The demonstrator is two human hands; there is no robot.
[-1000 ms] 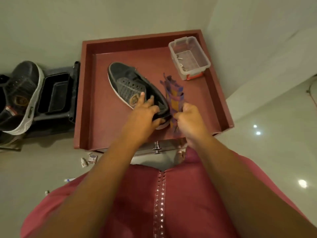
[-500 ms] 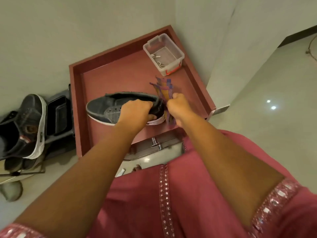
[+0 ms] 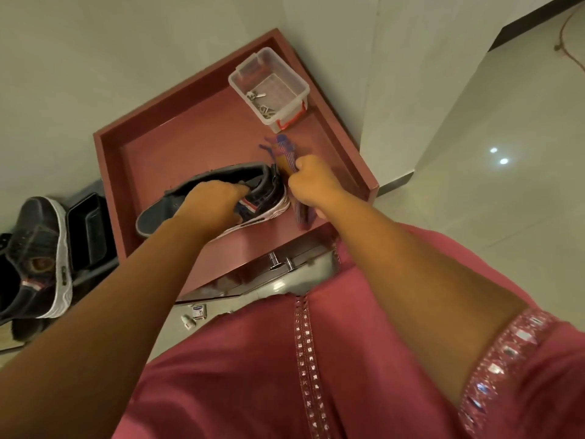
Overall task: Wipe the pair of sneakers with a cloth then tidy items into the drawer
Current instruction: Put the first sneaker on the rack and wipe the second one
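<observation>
Sneaker number two [image 3: 38, 258] sits at about nine o'clock, off the tabletop, toe pointing up the picture, dark grey with a white sole, resting against a black tray [image 3: 87, 231] just to its right. Toward the centre is a red tabletop [image 3: 177, 144] with a raised rim, set into a corner of pale walls. On it lies the other sneaker [image 3: 218, 182], tipped onto its side so the white sole edge faces six o'clock and the toe points toward nine o'clock. The left hand [image 3: 209, 207] is curled around the upper near the collar, fingers tucked into the opening, gripping it. At the shoe's heel, toward three o'clock, the right hand [image 3: 311, 185] is closed into a fist around a striped cloth [image 3: 286, 153] of purple, orange and blue; one end sticks up past the knuckles toward twelve o'clock, the other hangs below the wrist. The cloth is touching or just beside the heel; which one cannot be told. At about one o'clock on the tabletop stands a clear plastic box [image 3: 269, 87] with a red latch, some small metal pieces lying inside. Below the tabletop's near edge a drawer front with a metal handle [image 3: 280, 263] shows, and on the floor at seven o'clock lie a small box [image 3: 199, 311] and a little bottle [image 3: 187, 321].
</observation>
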